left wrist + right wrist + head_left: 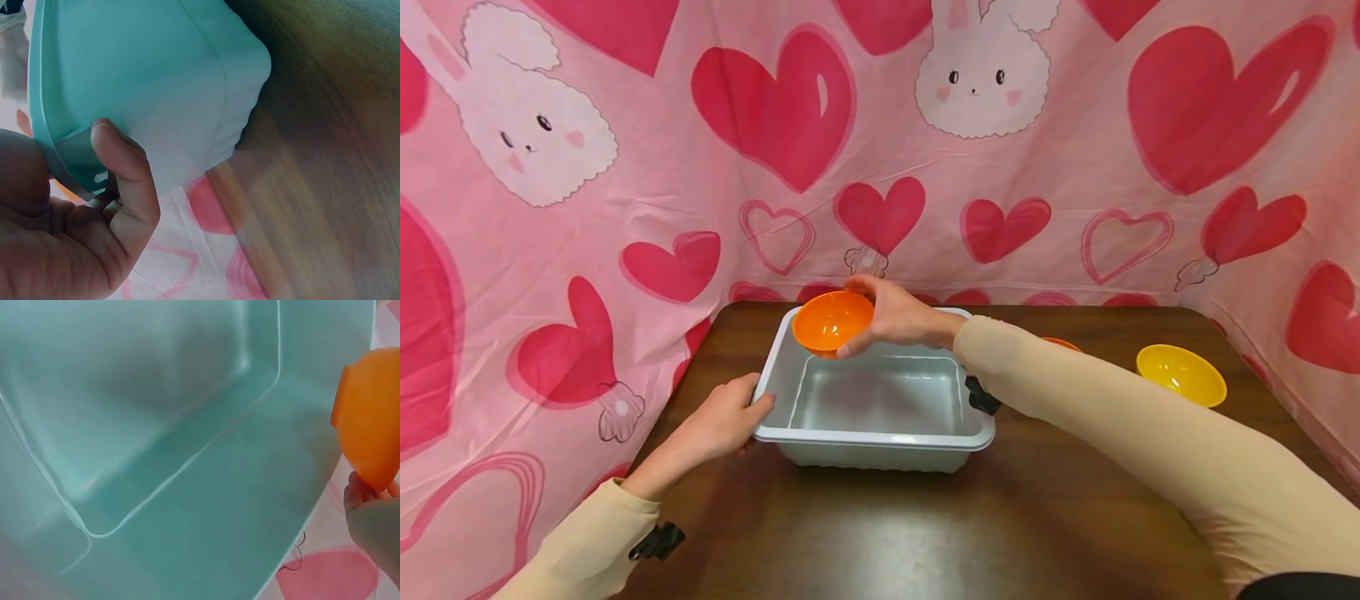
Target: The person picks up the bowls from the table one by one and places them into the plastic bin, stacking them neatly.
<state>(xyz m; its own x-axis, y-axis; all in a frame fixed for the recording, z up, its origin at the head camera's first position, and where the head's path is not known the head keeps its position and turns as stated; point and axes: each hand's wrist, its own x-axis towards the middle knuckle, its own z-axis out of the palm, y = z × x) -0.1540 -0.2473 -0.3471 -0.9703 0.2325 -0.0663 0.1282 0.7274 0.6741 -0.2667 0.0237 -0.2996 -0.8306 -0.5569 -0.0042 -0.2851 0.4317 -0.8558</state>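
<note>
A grey plastic basin (880, 437) with a wide rim stands on the table, nothing lying inside it. My left hand (726, 417) grips its left rim, thumb over the edge; in the left wrist view the curled fingers (134, 181) hook round the rim by the basin wall (156, 87). My right hand (898, 315) reaches across and pinches an orange bowl (831, 321) by its right side, above the basin's back left corner. In the right wrist view the orange bowl (372, 419) is tilted beside the basin's inner wall (250, 475), held at its edge by the fingers.
A yellow bowl (1182, 375) sits on the brown wooden table (880, 533) at the right. Part of another orange bowl (1062, 342) shows behind the right sleeve. A pink curtain (925, 167) with hearts and rabbits surrounds the table's back and sides.
</note>
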